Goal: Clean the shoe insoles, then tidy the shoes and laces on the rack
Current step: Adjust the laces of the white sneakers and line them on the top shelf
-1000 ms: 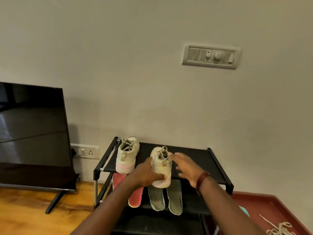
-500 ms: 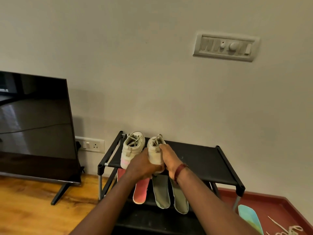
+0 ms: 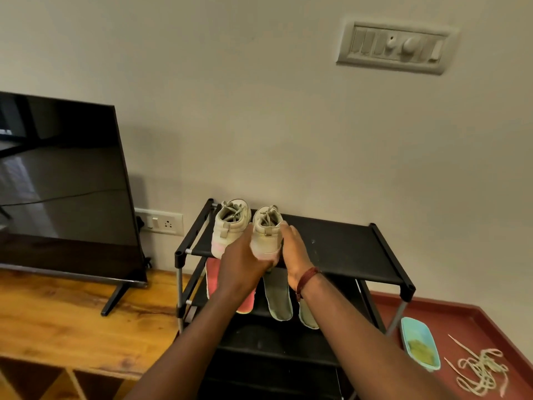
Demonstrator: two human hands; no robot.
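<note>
A: Got the held shoe (image 3: 266, 236) where?

B: At the left end of the rack (image 3: 346, 249), on the top shelf, just beside the other shoe (image 3: 230, 226), heel-end toward the front edge. Hard to tell whether resting or slightly lifted.

A: And the grips?

B: Wrapping the heel with the left grip (image 3: 242, 264), thumb tucked between the two shoes. Pressing the outer side with the right grip (image 3: 294, 249), laid flat, fingers seemingly straight.

A: Heavy?

B: Probably not. Looks like a small soft high-top: light, floppy at the collar, firmer at sole and heel cup. Best to hold low, at heel and sole. Avoid squeezing the collar; likely folds.

A: Slippery?

B: Hardly. Mind the loose laces on top, though; liable to snag.

A: Insoles?

B: On the shelf below: a pink insole (image 3: 215, 280) and green insoles (image 3: 278, 298), overhanging its front edge. Thin and bendy, by the look; better supported flat than pinched at one end.

A: Spare laces?

B: In a tangled lace bundle (image 3: 481, 370) right of the rack, near a teal tub (image 3: 421, 345). Limp; gather as a bunch.
</note>
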